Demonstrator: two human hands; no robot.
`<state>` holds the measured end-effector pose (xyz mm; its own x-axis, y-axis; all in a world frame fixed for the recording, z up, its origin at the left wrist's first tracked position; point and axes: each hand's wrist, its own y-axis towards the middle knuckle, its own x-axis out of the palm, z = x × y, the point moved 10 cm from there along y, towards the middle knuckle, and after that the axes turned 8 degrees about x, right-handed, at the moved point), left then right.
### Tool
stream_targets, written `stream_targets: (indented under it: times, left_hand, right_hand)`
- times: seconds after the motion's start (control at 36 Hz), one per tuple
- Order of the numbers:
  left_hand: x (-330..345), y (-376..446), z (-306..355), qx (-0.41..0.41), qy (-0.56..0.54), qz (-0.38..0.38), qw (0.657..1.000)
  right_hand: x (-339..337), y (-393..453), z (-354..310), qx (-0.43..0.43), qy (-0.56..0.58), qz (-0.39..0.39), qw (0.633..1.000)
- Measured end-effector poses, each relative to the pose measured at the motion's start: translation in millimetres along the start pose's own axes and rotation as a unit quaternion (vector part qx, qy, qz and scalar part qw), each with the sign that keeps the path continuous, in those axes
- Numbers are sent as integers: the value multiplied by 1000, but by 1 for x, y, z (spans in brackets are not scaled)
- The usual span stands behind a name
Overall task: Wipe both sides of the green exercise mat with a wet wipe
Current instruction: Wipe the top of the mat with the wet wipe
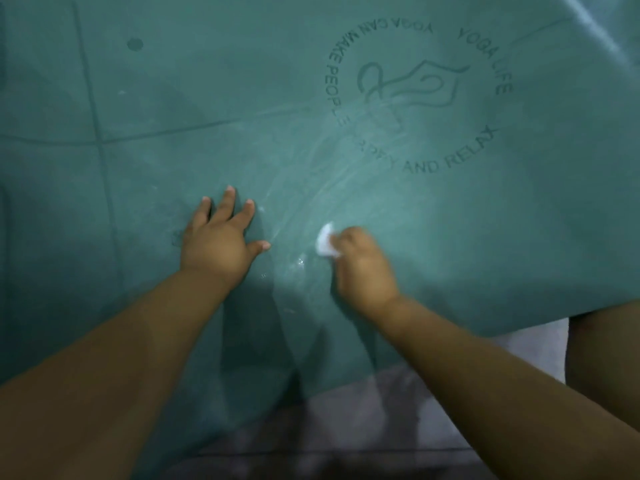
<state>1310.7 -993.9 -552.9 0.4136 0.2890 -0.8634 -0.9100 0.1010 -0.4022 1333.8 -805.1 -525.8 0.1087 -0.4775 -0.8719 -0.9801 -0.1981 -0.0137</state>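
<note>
The green exercise mat [207,98] fills nearly the whole head view, lying flat with a round printed yoga logo at the upper right. Wet streaks shine on it between the logo and my hands. My left hand [219,241] lies flat on the mat with fingers spread, pressing it down. My right hand [362,268] grips a small crumpled white wet wipe [325,242] and holds it against the mat, just right of the left hand.
The mat's near edge runs diagonally at the lower right, with grey floor [381,427] beyond it. A leg [604,355] shows at the right edge. Faint alignment lines cross the mat at the left.
</note>
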Motion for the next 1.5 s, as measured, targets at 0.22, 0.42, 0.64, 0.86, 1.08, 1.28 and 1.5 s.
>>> stream_targets:
  times: [0.22, 0.42, 0.64, 0.86, 1.08, 1.28, 1.5]
  left_hand:
    - [22, -45, 17, 33, 5, -21, 999]
    - [42, -87, 17, 41, 8, -16, 999]
    - [37, -87, 7, 59, 15, -11, 998]
    - [46, -86, 4, 41, -3, -43, 998]
    - [56, -100, 7, 41, 10, -63, 997]
    - [60, -119, 0, 81, 19, -54, 995]
    - [56, -118, 0, 79, 16, -47, 996]
  right_hand:
    - [-60, 7, 90, 102, -57, 20, 993]
    - [-51, -54, 99, 331, -36, 100, 938]
    - [33, -103, -53, -133, -66, -155, 977]
    - [-67, -92, 113, 340, -34, 84, 936]
    - [32, -148, -60, 57, 48, -58, 996]
    - [7, -122, -3, 20, -2, -133, 991]
    - [-32, -141, 51, 287, -107, 12, 952]
